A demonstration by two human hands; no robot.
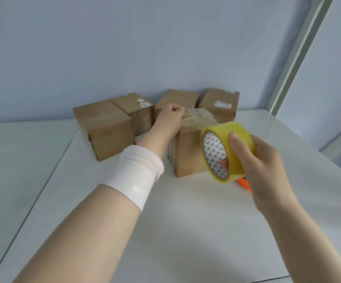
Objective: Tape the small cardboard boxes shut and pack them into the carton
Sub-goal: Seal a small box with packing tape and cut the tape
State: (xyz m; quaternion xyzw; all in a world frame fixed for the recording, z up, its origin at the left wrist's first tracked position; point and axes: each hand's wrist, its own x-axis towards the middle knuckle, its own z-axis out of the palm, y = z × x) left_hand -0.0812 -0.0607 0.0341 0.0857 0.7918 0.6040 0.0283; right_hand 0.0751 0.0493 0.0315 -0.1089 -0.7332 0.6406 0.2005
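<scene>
Tape roll in right hand — left hand curled over box edge.

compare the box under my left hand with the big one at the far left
The near box has shiny clear tape across its top; the far-left box shows bare cardboard there. The left hand grips the near box's top edge; no hand touches the far-left box. The near box looks narrower than the far-left box. Both are closed brown cardboard on the white table.
</scene>
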